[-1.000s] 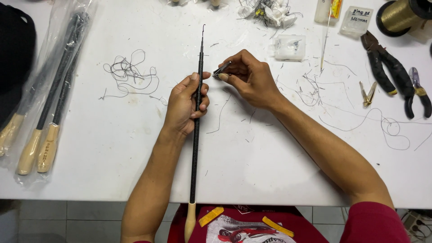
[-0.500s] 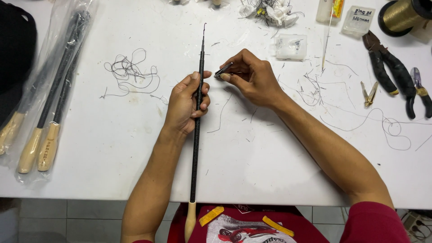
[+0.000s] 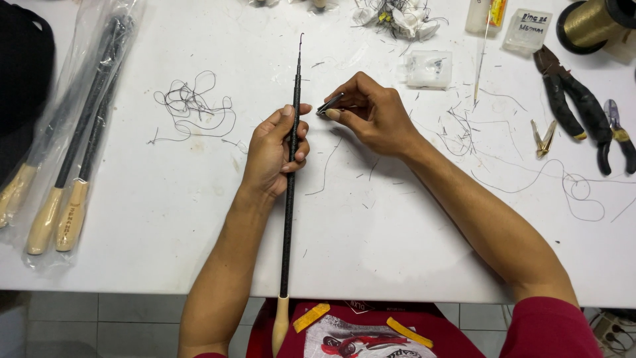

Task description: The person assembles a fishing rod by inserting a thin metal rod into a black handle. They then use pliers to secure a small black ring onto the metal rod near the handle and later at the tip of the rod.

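Note:
My left hand [image 3: 275,149] grips a long thin black rod [image 3: 289,199] with a pale wooden handle; the rod lies lengthwise across the white table [image 3: 371,245], tip pointing away from me. My right hand [image 3: 374,113] pinches a small dark metal clipper-like tool [image 3: 329,104] between thumb and fingers, its tip just right of the rod near my left thumb. A thin dark thread trails on the table below my right hand.
A clear bag of similar rods [image 3: 73,139] lies at the left. A tangle of black thread [image 3: 189,106] sits left of the rod. Black pliers [image 3: 573,99], a gold thread spool [image 3: 589,20], small plastic boxes [image 3: 427,68] and thread scraps lie at the right and back.

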